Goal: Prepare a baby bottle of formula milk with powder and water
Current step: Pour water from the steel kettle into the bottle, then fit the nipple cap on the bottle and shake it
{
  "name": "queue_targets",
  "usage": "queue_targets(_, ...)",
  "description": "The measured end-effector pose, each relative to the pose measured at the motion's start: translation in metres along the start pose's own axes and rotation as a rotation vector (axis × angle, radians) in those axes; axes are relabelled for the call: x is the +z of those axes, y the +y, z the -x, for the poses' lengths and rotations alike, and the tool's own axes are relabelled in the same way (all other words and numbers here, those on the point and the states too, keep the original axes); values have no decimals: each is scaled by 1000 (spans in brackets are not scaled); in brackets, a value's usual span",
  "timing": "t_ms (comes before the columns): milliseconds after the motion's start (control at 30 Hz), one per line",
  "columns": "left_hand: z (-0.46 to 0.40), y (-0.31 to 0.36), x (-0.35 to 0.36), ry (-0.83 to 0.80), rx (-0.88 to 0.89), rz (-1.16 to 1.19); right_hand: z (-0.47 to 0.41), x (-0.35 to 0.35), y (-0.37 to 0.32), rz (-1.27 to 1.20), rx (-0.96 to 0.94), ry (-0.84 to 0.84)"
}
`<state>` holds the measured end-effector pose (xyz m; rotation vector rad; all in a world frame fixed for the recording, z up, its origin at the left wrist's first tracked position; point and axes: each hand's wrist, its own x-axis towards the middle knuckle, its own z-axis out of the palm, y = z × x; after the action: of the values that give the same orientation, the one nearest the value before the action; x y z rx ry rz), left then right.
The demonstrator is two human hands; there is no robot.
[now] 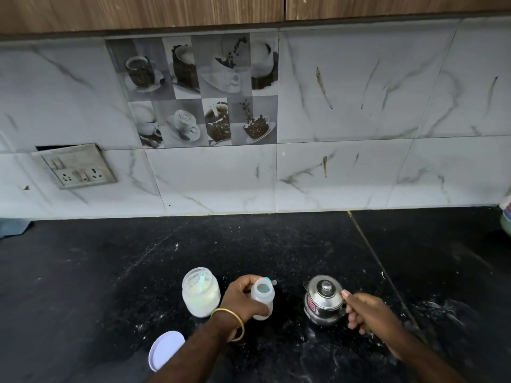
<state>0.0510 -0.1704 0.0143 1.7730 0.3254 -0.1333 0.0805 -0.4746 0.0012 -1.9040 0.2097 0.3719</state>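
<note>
A small translucent baby bottle (262, 295) stands uncapped on the black counter (110, 272), and my left hand (243, 297) is wrapped around its side. Just behind the bottle lies a teal-and-clear cap piece (270, 281). To the left stands an open glass jar of white powder (201, 293) with a pale scoop inside. On the right sits a small steel kettle (325, 301) with its lid on; my right hand (369, 310) grips its handle, thumb resting near the rim.
The jar's white lid (166, 349) lies on the counter at the front left. A wall socket plate (78, 167) sits on the tiled backsplash at left. A striped object (506, 217) shows at the far right edge. White powder specks dot the counter.
</note>
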Motion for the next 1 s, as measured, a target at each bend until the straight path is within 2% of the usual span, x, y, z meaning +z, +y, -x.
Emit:
queue_targets(100,-7,3,-7,-6,16,47,6,-1,-10,37,85,1)
queue_targets(200,-16,7,-14,-5,39,102,11,-5,-31,314,99,135)
queue_targets(267,-21,10,-18,-14,54,128,17,-3,-56,472,-73,355)
queue_targets(333,-27,13,-24,-27,69,145,24,17,-88,375,-282,435)
queue_targets(400,-32,18,-29,-22,81,167,20,53,-116,282,-282,267)
queue_targets(467,-36,27,-36,-12,93,188,4,96,-129,269,-100,25)
queue_targets(533,-41,35,-45,-12,109,199,-16,133,-129,327,54,-101)
queue_targets(700,-50,47,-68,-34,106,184,-50,178,-113,587,119,-34)
queue_targets(833,-53,47,-78,-56,60,201,-58,197,-109,642,32,-12)
queue_targets(1000,-58,46,-83,-70,13,226,-70,212,-106,782,79,-53)
